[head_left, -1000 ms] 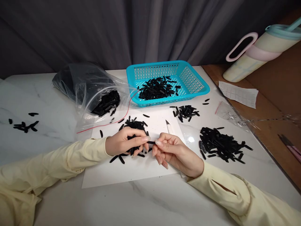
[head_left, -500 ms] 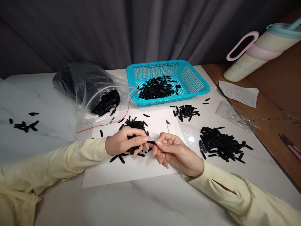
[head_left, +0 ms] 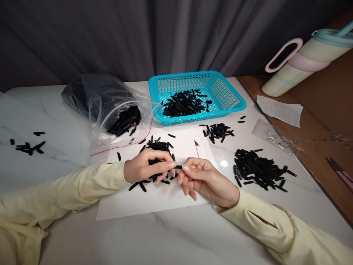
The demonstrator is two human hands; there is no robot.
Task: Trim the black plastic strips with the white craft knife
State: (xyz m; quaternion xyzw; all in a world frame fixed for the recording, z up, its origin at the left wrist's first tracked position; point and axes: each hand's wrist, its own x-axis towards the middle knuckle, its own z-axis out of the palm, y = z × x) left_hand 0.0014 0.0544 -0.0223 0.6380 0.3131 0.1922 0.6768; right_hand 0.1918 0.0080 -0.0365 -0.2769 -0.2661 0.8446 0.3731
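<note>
Both hands pinch one small black plastic strip [head_left: 178, 167] over the white paper sheet [head_left: 154, 200] near the bench's front edge, left hand [head_left: 146, 167] and right hand [head_left: 202, 178] closed on its ends, and a loose pinch could drop it into the black pile [head_left: 157, 147].

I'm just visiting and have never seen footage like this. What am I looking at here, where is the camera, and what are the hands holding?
No machine here: a person wears a camera on the head, looking down at their own hands. The left hand and right hand pinch one small black piece between them, above a white sheet. The right hand also holds a blade. More black pieces lie in piles on the table, in a blue basket and in a clear bag. A tumbler lies at the far right.
</note>
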